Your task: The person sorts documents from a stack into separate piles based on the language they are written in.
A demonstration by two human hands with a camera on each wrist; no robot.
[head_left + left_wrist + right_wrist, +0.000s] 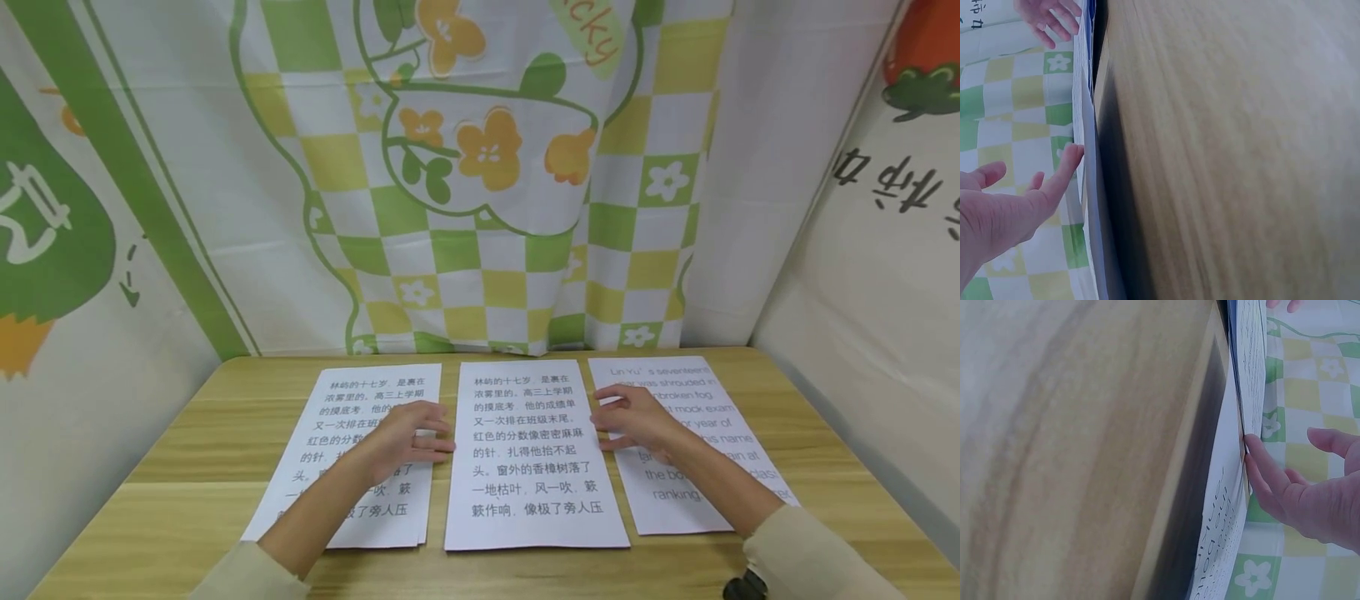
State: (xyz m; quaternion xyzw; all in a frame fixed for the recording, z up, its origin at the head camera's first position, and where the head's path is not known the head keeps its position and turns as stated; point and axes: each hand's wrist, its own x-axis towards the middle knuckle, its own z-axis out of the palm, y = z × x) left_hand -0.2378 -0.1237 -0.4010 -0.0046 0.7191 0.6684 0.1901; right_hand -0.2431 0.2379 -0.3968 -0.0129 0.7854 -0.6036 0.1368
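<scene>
Three stacks of printed paper lie side by side on a wooden table. The left stack [352, 500] and the middle stack [532, 454] carry Chinese text; the right stack [675, 508] carries English text. My left hand [405, 437] is over the left stack, its fingertips by the middle stack's left edge. Over the right stack, my right hand [633, 421] has its fingertips at the middle stack's right edge. In the right wrist view, fingers [1266, 465] touch the edge of a stack. Neither hand grips anything, and the fingers are extended. Both hands hide some print.
The wooden table [172, 467] ends at a hanging checked cloth [502, 292] behind the papers. Printed fabric walls stand at the left [97, 375] and right [847, 333]. A small black object [745, 586] shows beside the right sleeve.
</scene>
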